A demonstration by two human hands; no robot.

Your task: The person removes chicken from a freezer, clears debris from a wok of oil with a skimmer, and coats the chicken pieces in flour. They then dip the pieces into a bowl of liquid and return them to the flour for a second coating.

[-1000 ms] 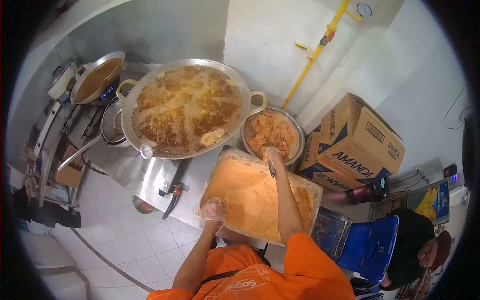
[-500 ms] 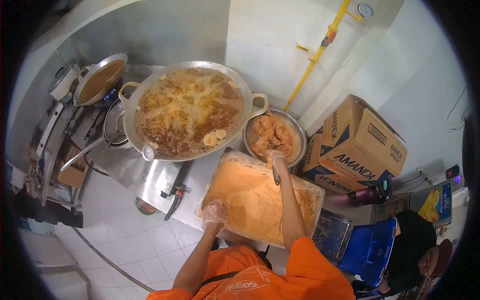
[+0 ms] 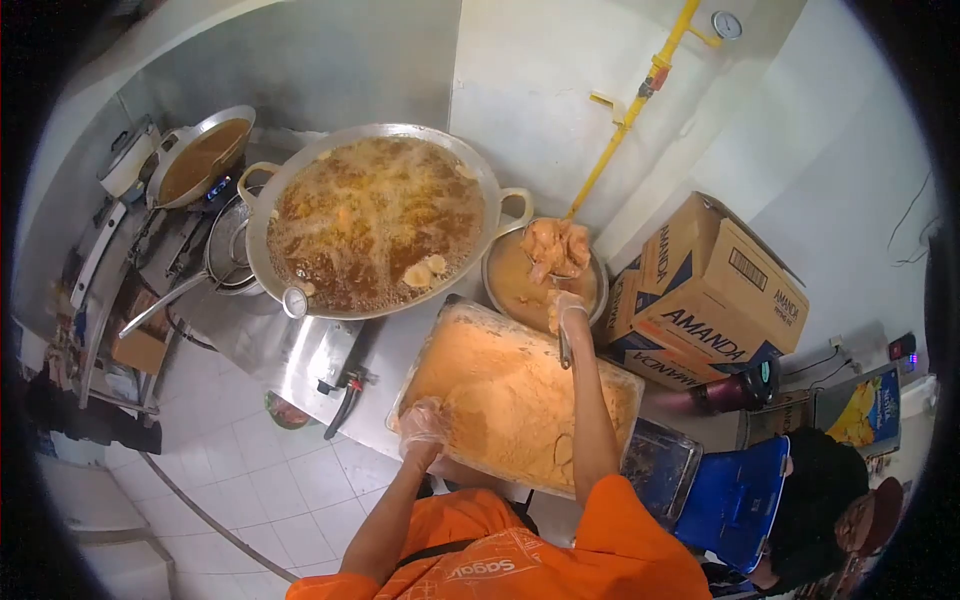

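My right hand [image 3: 568,308], in a clear plastic glove, is closed around the handle of a strainer [image 3: 565,352]. Raw chicken pieces [image 3: 556,247] in wet marinade sit heaped on the strainer, above a metal bowl [image 3: 603,312] of orange-brown liquid. My left hand [image 3: 425,422], also gloved, is closed on the left rim of a large tray [image 3: 402,388]. Orange breading flour [image 3: 510,385] fills this tray, with a hollow near my left hand. The strainer's bowl is mostly hidden under the chicken.
A wide pan [image 3: 497,190] of bubbling oil stands at the back left, with a thermometer [image 3: 295,301] at its rim. Cardboard boxes [image 3: 710,290] are stacked right of the bowl. A blue bin [image 3: 735,500] and another person [image 3: 825,500] are at the lower right.
My right hand has raised the strainer with the chicken up out of the bowl's liquid, shifting slightly right. My left hand stays at the tray's rim.
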